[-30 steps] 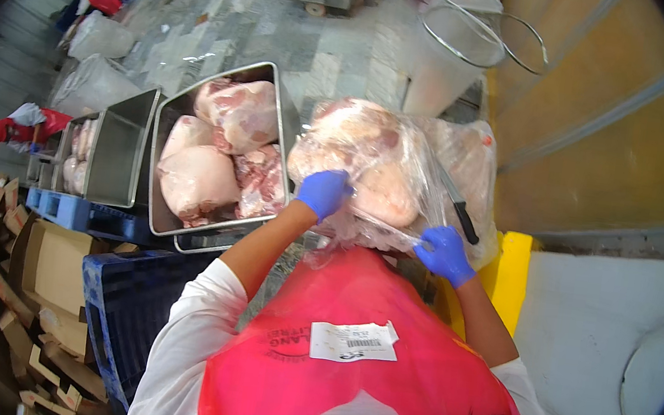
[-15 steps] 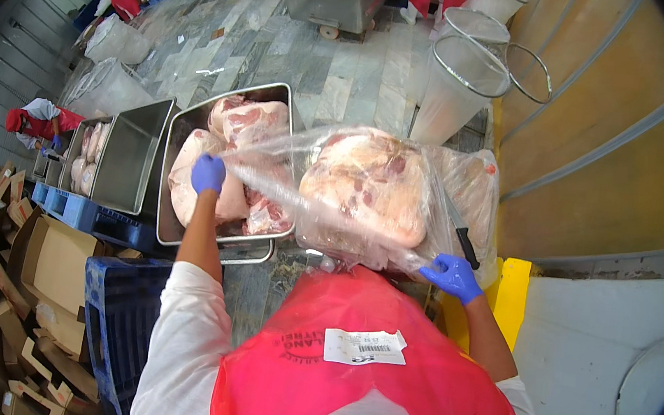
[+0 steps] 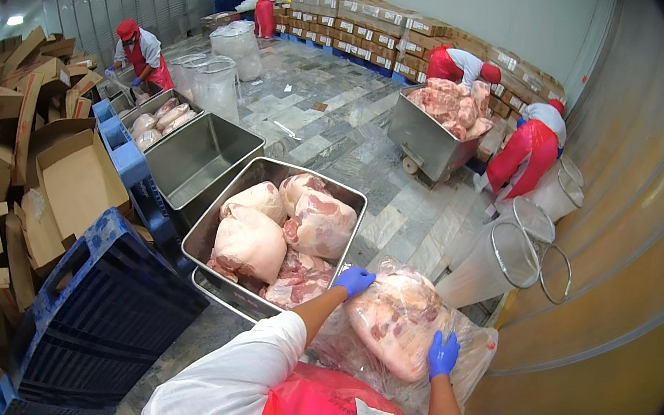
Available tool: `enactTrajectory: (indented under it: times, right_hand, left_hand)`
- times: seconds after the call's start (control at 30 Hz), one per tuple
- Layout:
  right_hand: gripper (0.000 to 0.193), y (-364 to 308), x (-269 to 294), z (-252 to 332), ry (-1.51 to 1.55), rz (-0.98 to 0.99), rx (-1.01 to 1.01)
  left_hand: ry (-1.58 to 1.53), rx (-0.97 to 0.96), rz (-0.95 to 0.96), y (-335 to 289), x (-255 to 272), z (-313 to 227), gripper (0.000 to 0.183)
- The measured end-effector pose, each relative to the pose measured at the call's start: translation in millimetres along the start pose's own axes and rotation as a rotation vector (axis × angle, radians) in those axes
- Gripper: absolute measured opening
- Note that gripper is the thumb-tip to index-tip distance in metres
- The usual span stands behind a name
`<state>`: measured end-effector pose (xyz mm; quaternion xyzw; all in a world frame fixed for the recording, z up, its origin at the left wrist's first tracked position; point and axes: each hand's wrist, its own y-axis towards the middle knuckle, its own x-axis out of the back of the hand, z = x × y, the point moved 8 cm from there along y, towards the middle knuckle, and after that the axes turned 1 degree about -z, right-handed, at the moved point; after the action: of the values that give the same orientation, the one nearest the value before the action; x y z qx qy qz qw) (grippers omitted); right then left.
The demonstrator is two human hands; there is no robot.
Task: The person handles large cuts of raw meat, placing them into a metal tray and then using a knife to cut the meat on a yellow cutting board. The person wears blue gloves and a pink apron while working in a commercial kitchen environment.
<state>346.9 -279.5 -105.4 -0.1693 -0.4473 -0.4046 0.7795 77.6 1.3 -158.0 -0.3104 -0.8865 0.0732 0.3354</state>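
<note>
A large pale-and-red cut of meat [image 3: 394, 319] lies in front of me on clear plastic film [image 3: 473, 353], right of a steel bin. My left hand [image 3: 355, 282], in a blue glove, is closed at the cut's upper left edge, its fingertips partly out of sight. Against the right side of the same cut rests my right hand [image 3: 442, 355], also gloved in blue, with its fingers stretched out. Film spreads under and around the meat. The steel bin [image 3: 356, 210] holds several similar cuts [image 3: 249, 243].
An empty steel bin [image 3: 214, 156] and blue plastic pallets [image 3: 101, 295] stand left, beside piled cardboard boxes [image 3: 64, 162]. Clear bags on hoops [image 3: 501, 245] are at the right. Farther off, co-workers [image 3: 529, 145] bend near a wheeled steel cart [image 3: 430, 153] of meat.
My view has tilted up and swung left. The film that was stretched between my hands is lowered, and both hands have moved to the meat's sides. The knife is out of sight.
</note>
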Motion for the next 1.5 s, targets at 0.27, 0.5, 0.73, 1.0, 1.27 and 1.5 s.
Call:
enactTrajectory:
  times: [0.27, 0.5, 0.73, 1.0, 1.27, 1.5]
  right_hand:
    - [0.033, -42.6, -48.6, -121.4, 0.686, 0.297, -0.631]
    - [0.014, -34.6, -52.5, -118.6, 0.623, 0.264, -0.401]
    - [0.011, -99.2, 5.4, -189.0, 0.015, 0.103, -0.333]
    - [0.01, -132.9, 50.7, -222.0, 0.43, -0.044, -0.478]
    - [0.016, -101.9, 24.9, -203.2, 1.237, -0.308, -0.711]
    - [0.019, -109.5, 14.8, -129.6, 1.114, 0.037, -0.883]
  left_hand:
    - [0.367, -0.219, -0.385, -41.1, -5.1, 64.7, 0.068]
    - [0.011, -0.151, -0.076, 3.7, -37.7, 135.8, 0.057]
    - [0.254, 0.065, -0.179, -21.3, 13.8, 130.5, 0.034]
    - [-1.385, 0.214, -0.018, -32.4, -15.4, 133.2, 0.02]
    - [-0.716, 0.231, 0.335, -114.8, -59.6, 105.3, 0.056]
    - [-0.245, 0.25, 0.346, -124.1, -60.3, 121.5, 0.047]
